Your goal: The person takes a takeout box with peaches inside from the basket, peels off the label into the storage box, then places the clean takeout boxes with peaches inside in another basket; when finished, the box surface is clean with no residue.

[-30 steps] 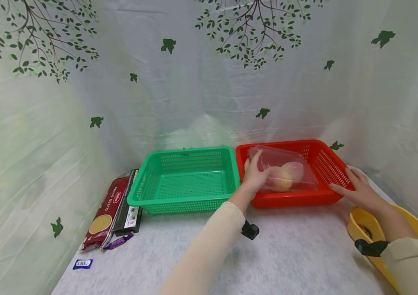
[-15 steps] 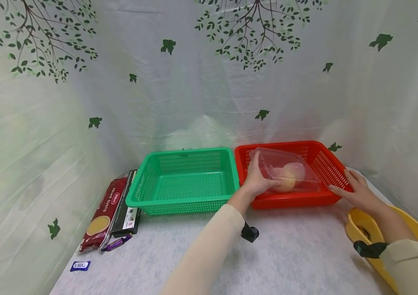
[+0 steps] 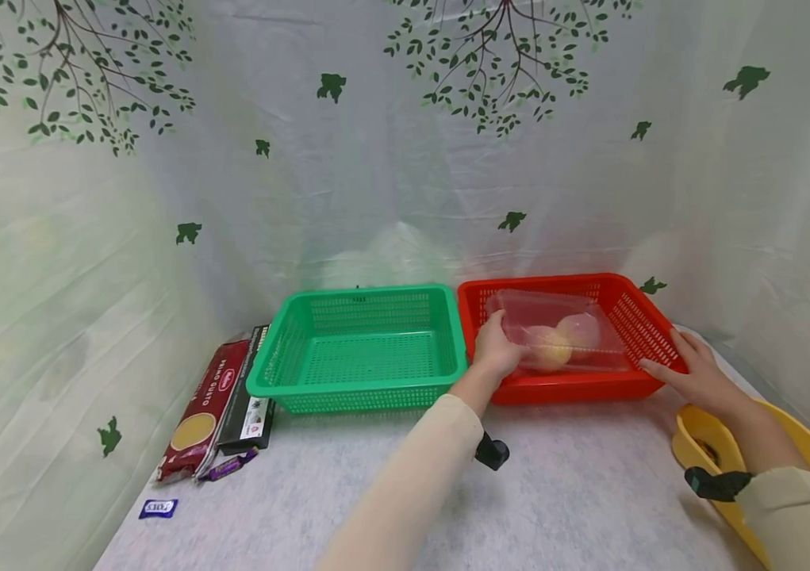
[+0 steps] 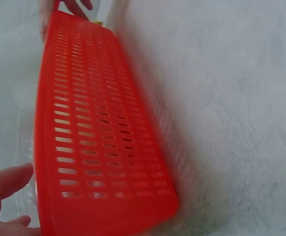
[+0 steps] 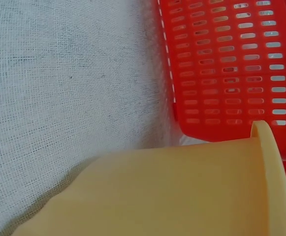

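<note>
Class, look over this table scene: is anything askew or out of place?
Nothing is spilled or damaged. The clear container of fruit sits tilted in the red basket, gripped by the left hand; a small blue packet lies apart from the pasta packs.

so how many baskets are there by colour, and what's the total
green basket: 1
red basket: 1
yellow basket: 1, only partly in view at the right edge
total: 3
</note>
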`<state>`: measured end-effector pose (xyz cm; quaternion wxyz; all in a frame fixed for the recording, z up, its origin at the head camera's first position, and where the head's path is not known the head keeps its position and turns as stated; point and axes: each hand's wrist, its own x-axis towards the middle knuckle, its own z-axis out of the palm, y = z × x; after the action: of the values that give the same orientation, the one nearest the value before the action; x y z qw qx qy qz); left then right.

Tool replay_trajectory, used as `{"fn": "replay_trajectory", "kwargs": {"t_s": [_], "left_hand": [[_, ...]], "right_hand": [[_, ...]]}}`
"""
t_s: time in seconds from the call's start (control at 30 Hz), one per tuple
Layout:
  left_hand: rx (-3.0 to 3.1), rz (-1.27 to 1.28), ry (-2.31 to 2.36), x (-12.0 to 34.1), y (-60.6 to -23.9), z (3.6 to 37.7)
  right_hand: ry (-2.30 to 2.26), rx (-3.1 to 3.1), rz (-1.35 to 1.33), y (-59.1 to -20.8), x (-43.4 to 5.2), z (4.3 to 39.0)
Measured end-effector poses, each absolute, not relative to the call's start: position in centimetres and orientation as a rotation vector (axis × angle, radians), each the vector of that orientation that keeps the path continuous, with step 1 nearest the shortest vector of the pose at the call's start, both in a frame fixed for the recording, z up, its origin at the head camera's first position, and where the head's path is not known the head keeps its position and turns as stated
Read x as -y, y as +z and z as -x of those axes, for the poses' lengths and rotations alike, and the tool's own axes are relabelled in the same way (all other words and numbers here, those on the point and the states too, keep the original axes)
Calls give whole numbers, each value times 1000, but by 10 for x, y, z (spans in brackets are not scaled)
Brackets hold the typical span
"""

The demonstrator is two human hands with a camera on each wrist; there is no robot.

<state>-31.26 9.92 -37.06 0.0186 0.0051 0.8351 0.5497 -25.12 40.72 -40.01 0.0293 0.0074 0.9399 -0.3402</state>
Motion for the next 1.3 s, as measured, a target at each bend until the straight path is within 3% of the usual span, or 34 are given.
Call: {"fn": "replay_trajectory", "kwargs": {"t_s": [0.23,0.6,1.07,1.3], "left_hand": [[-2403,126,1890,-96,-370,314],[-2062,85,2526,-83,-385,305],[-1985,-61,2450,-55,-400,244],[-2216,-357,2281,-28,-399,213]], "right_hand": [[-1055,-2888,-21,-400,-406,252],[-1053,-2898,-23,-402,-407,257],[-1000,-2940,-78,-403,-404,255],[-760,-3144,-255,-397,-390,247]]}}
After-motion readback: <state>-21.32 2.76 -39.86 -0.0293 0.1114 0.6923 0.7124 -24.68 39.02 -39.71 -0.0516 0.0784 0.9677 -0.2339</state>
